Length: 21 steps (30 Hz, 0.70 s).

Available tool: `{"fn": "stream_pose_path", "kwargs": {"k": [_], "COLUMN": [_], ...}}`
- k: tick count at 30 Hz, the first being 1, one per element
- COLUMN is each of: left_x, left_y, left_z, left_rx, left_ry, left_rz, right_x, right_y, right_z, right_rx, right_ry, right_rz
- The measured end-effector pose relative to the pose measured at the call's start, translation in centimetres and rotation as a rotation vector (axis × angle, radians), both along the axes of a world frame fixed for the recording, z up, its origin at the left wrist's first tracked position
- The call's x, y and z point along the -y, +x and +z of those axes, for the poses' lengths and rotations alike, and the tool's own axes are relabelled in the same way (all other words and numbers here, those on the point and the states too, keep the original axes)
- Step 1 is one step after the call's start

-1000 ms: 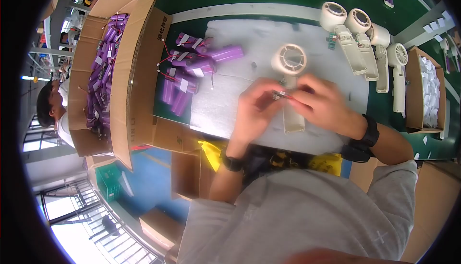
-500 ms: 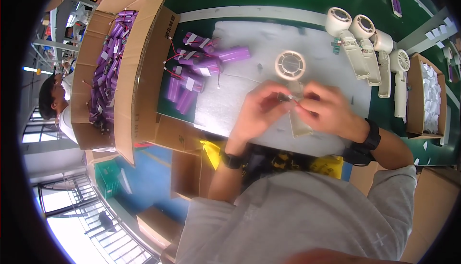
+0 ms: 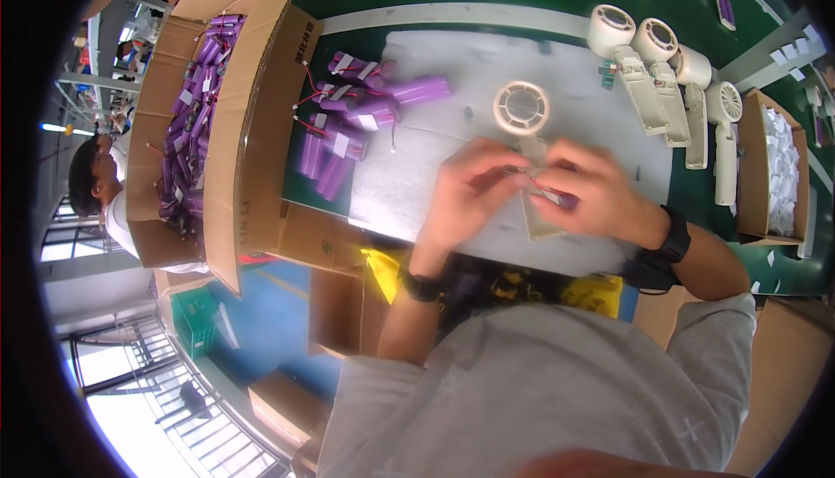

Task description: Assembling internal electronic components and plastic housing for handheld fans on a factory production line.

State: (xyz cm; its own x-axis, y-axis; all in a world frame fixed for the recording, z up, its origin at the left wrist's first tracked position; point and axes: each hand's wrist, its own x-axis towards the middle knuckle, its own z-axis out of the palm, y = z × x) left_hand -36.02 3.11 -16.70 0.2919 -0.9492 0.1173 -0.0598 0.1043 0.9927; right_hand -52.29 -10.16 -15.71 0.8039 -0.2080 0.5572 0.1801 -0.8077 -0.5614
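A cream handheld fan (image 3: 522,108) lies on the white mat, its round head away from me and its open handle (image 3: 544,227) beneath my hands. Over that handle, my left hand (image 3: 470,187) pinches something small at the fingertips, too small to make out. Meeting it from the other side, my right hand (image 3: 600,187) is closed on a thin reddish wire (image 3: 546,190). A bit of purple (image 3: 567,202) shows under its fingers; the rest is hidden. Left of the hands lie several purple battery packs (image 3: 374,113) with red and black leads and white labels.
A tall carton (image 3: 229,156) full of purple battery packs stands at left. Several cream fan bodies (image 3: 644,100) line the mat's right side, a small green circuit board (image 3: 607,75) beside them. Farther right, a box (image 3: 755,173) holds white pieces. A person (image 3: 96,169) is beyond the carton.
My hands stay together over the handle, fingers shifting slightly. A purple bit now shows under my right fingers. The whole view has shifted a little.
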Motion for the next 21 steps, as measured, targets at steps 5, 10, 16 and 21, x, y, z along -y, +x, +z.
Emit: {"fn": "stream_pose_path", "kwargs": {"k": [5,10,16,21], "left_x": [-0.07,-0.35,-0.17,-0.01], "left_y": [0.14,0.26,-0.18,-0.09], "left_z": [0.20,-0.39,0.16,0.15], "left_rx": [0.038,0.034,0.054,0.149], "left_ry": [0.009,0.005,-0.039,-0.016], "left_rz": [-0.020,-0.035,0.003,0.029], "right_x": [-0.01,-0.04,-0.05,0.55], "right_y": [-0.03,-0.29,-0.39,-0.33], "right_z": [-0.09,-0.04,0.30,0.83], "right_rx": [0.067,0.044,-0.109,-0.198], "right_ry": [0.013,0.035,0.218,0.312], "right_rz": [-0.026,-0.064,-0.061,-0.030]}}
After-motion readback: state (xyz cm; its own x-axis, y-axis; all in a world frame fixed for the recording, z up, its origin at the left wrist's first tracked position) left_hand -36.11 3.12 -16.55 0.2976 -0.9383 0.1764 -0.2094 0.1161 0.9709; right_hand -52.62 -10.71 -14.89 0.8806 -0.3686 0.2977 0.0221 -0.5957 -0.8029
